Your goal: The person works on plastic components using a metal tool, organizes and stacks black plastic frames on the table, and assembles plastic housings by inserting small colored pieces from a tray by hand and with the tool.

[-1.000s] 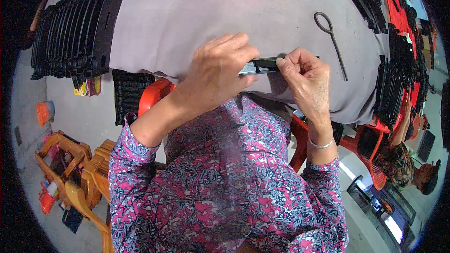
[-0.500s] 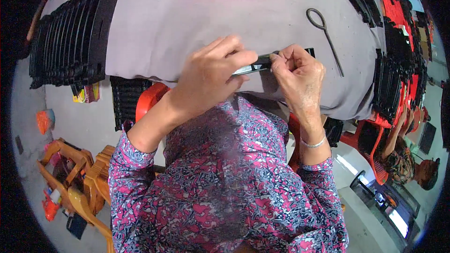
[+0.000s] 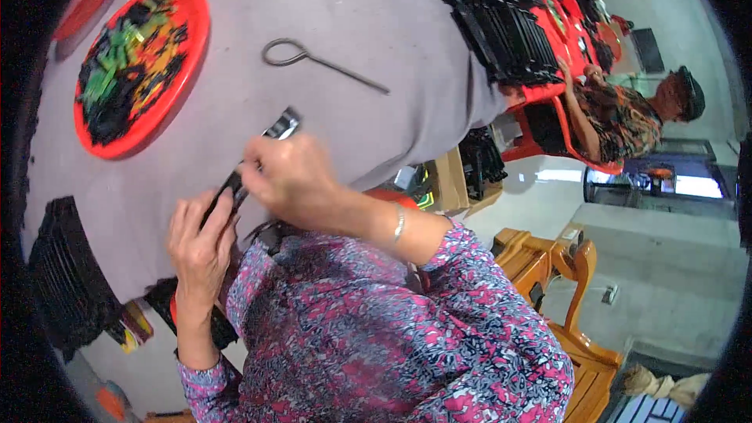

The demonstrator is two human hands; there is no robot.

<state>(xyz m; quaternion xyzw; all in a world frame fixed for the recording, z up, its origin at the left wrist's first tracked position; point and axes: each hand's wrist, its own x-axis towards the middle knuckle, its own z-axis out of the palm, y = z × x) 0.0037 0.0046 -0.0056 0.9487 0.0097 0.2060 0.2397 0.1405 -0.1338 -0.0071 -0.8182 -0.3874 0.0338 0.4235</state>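
A narrow black plastic strip (image 3: 283, 122) with a shiny light face slants up and away from me, between both hands. My left hand (image 3: 196, 247) is closed around its near end, fingers wrapped over it. Further along, my right hand (image 3: 288, 176) grips the strip with fingers and thumb curled in; it is slightly blurred and hides the middle. Beyond my hands, a dark metal rod with a looped end (image 3: 345, 74) lies on the grey cloth, touched by neither hand.
At the left stands a red round tray (image 3: 200, 31) holding green, orange and black small pieces. Stacked black ribbed parts (image 3: 66, 274) lie at the near left, more stacked black parts (image 3: 501, 39) at the right. Another person (image 3: 627, 117) sits at the right, near a wooden chair (image 3: 583, 290).
My view has swung to the right, so the tray and rod now appear further left. The strip has tilted from nearly level to a steep slant, with both hands still on it.
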